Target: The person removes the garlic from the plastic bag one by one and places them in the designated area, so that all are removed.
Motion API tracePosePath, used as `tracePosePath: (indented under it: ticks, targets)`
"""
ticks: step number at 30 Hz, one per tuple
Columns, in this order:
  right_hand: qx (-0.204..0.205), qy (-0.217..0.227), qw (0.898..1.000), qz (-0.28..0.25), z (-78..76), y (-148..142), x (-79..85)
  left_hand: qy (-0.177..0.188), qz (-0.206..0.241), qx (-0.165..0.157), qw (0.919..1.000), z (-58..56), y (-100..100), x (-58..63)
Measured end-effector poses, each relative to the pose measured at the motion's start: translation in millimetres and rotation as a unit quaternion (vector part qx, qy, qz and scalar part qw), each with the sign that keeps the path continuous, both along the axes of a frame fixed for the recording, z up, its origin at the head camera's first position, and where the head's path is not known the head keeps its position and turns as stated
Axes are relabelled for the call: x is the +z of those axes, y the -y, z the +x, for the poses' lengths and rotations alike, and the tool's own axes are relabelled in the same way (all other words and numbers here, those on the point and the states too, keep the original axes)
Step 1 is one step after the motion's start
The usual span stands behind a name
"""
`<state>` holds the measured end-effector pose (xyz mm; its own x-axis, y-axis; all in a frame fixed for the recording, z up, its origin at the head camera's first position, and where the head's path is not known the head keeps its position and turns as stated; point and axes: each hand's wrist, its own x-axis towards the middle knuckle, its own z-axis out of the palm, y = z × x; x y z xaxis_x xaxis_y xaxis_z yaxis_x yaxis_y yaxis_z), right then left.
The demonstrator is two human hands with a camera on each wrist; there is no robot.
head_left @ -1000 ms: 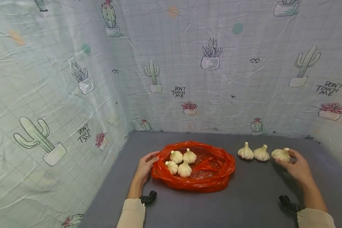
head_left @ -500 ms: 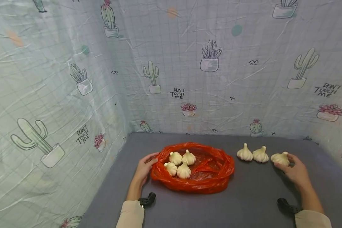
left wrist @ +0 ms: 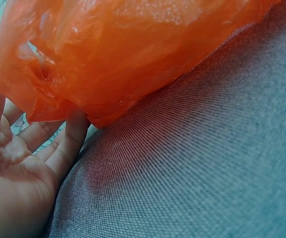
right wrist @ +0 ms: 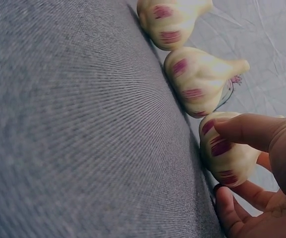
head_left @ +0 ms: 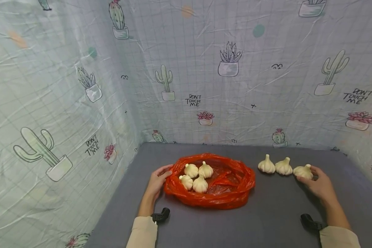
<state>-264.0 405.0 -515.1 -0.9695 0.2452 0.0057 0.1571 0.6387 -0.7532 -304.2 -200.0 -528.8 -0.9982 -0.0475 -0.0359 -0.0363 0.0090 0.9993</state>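
Observation:
An orange-red plastic bag (head_left: 218,201) lies with its mouth spread open, and several garlic bulbs (head_left: 200,184) sit inside at its left. My left hand (head_left: 156,182) holds the bag's left rim; in the left wrist view its fingers (left wrist: 73,136) reach behind the thin film (left wrist: 128,59). Over on the right, my right hand (head_left: 322,186) grips a garlic bulb (head_left: 302,171) between thumb and fingers. That bulb (right wrist: 227,153) has purple marks and is right at the table surface in the right wrist view. Two more bulbs, one left (head_left: 266,165) and one middle (head_left: 283,167), stand beside it in a row.
The grey cloth-covered table (head_left: 235,227) runs back to a cactus-print curtain (head_left: 186,75), which also hangs along the left side. Black wrist cameras, left (head_left: 162,215) and right (head_left: 311,222), stick out from both wrists.
My right hand has brought its garlic bulb slightly left and lower, closer to the other two in the row. My left hand and the bag have stayed in place.

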Motion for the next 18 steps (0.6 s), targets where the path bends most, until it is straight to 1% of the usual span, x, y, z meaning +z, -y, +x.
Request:
tracePosePath:
  ticks: [5, 12, 18]
  targets:
    - [0.001, 0.006, 1.0, 0.002, -2.0, 0.6, 1.9, -0.002, 0.004, 0.001, 1.0, 0.0, 0.3, 2.6]
    - [0.002, 0.015, 1.0, 0.004, -2.6, 0.0, 1.1, -0.001, -0.001, 0.002, 1.0, -0.5, 0.9, -0.2]
    - [0.009, 0.011, 1.0, -0.002, -1.0, -0.8, 1.6, -0.002, -0.002, 0.002, 1.0, -0.6, 0.1, -0.7]
